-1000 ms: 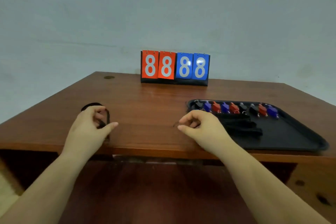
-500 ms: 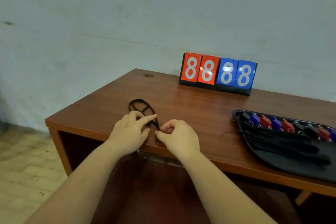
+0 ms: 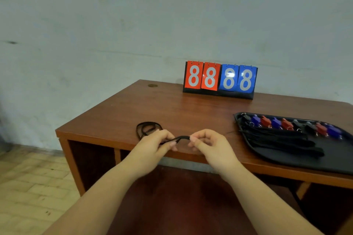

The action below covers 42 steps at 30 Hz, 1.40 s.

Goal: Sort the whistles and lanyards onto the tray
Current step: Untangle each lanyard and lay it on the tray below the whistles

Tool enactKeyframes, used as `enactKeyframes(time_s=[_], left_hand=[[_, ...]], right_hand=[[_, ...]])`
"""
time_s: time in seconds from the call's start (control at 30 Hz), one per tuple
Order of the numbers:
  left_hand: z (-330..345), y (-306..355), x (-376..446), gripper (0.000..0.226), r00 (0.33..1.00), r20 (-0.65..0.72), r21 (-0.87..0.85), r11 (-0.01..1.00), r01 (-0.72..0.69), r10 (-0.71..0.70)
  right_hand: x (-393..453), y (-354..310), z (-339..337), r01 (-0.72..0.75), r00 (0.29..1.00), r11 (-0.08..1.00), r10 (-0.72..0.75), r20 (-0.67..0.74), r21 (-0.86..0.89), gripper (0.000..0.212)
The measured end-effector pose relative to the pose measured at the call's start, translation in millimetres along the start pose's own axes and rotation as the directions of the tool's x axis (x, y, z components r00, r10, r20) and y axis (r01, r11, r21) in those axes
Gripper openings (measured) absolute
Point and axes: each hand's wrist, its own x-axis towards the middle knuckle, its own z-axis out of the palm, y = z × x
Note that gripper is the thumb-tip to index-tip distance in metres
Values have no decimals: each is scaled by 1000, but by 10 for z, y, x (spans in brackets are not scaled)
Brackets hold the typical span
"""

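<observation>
A black lanyard [image 3: 180, 137] stretches between my two hands above the table's front edge. My left hand [image 3: 154, 144] pinches one end and my right hand [image 3: 208, 144] pinches the other. The lanyard's remaining loop [image 3: 148, 128] lies on the wood behind my left hand. To the right, a black tray [image 3: 298, 164] carries a row of blue, red and black whistles [image 3: 286, 123] along its far side, with folded black lanyards [image 3: 277, 140] stacked in front of them.
A flip scoreboard [image 3: 219, 79] showing 8888 in red and blue stands at the back of the brown wooden table [image 3: 191, 108], against a pale wall. Tiled floor shows to the left. Open shelves sit under the tabletop.
My right hand has come over from beside the tray to the lanyard. Both hands now pinch it and have lifted a stretch of it off the table, pulled apart.
</observation>
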Motion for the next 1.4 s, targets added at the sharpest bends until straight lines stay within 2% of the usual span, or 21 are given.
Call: enactKeyframes(time_s=[0.1, 0.2, 0.3, 0.37, 0.43, 0.5, 0.53, 0.6, 0.67, 0.8, 0.93, 1.0, 1.13, 1.27, 1.33, 1.4], left_hand=[[226, 375, -113, 13, 996, 66, -93, 994, -54, 60], [490, 621, -187, 18, 980, 168, -166, 983, -77, 105], [809, 690, -342, 37, 953, 300, -270, 962, 34, 51], [967, 626, -441, 41, 939, 343, -333, 936, 119, 3], [1052, 502, -481, 34, 934, 356, -243, 963, 118, -24], [1076, 417, -499, 24, 941, 335, -194, 975, 112, -42], [1091, 384, -498, 19, 953, 297, -228, 965, 129, -57], [1122, 366, -497, 19, 975, 193, -358, 918, 172, -107], [1154, 400, -495, 19, 977, 149, -487, 849, 206, -152], [1186, 463, -523, 17, 966, 169, -655, 710, 258, -196], [1154, 471, -504, 17, 954, 205, -735, 609, 296, -217], [1134, 495, -509, 17, 950, 238, -733, 605, 313, -203], [1134, 561, -557, 10, 946, 268, -682, 658, 319, -182], [1159, 533, -553, 10, 949, 214, -688, 654, 314, -232], [1163, 508, -541, 8, 956, 156, -704, 650, 284, -249], [1167, 501, -537, 7, 968, 70, -663, 713, 227, -243]], right_hand=[[-326, 79, -265, 7, 996, 997, 0, -88, 75, 5], [-621, 192, -475, -49, 987, 991, 68, -144, 127, 7], [-846, 363, -583, -66, 970, 989, 96, -225, 134, 7], [-945, 502, -589, -89, 956, 981, 133, -262, 175, 10], [-990, 623, -569, -130, 956, 972, 176, -237, 195, 14], [-999, 697, -549, -148, 962, 969, 187, -196, 199, 19], [-1001, 718, -539, -146, 965, 966, 187, -186, 214, 21], [-1016, 730, -511, -141, 968, 952, 190, -166, 271, 23], [-1049, 709, -472, -139, 972, 943, 188, -139, 302, 23], [-1118, 639, -439, -93, 982, 968, 128, -137, 235, 15], [-1141, 588, -459, -44, 980, 978, 82, -181, 205, 10], [-1139, 591, -457, -39, 980, 968, 86, -182, 248, 13], [-1144, 592, -424, -57, 981, 936, 116, -153, 348, 22], [-1141, 637, -411, -53, 955, 971, 118, -273, 235, 26], [-1158, 638, -389, -111, 974, 970, 149, -170, 215, 33], [-1188, 636, -316, -186, 982, 959, 188, 7, 213, 38]])
